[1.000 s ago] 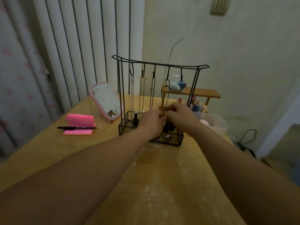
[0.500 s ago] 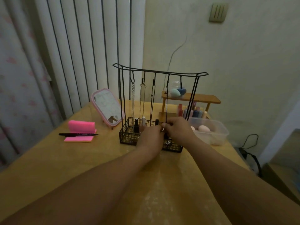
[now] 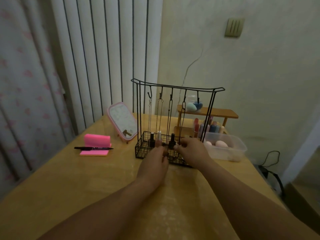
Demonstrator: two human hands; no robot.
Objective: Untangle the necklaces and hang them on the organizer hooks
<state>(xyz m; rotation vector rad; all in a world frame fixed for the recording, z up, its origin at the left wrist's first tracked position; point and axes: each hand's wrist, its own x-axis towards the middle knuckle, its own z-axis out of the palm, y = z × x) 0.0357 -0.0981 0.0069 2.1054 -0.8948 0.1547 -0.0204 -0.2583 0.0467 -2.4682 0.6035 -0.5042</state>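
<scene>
No writing, label or number can be read anywhere here. Any print on the black pen (image 3: 93, 148) or the small bottles (image 3: 152, 139) is too blurred to make out.

Both our bare forearms reached forward from the bottom edge and converged toward the middle. Our left hand (image 3: 154, 164) lay back up, fingers close together and pointing ahead; whether it held anything was too blurred to tell. Our right hand (image 3: 192, 153) sat just beside it, slightly further forward, knuckles up, fingers curled, with thumb and fingertips pinching the thin black cord necklace (image 3: 181, 123). The hands nearly touched at the fingertips.
</scene>
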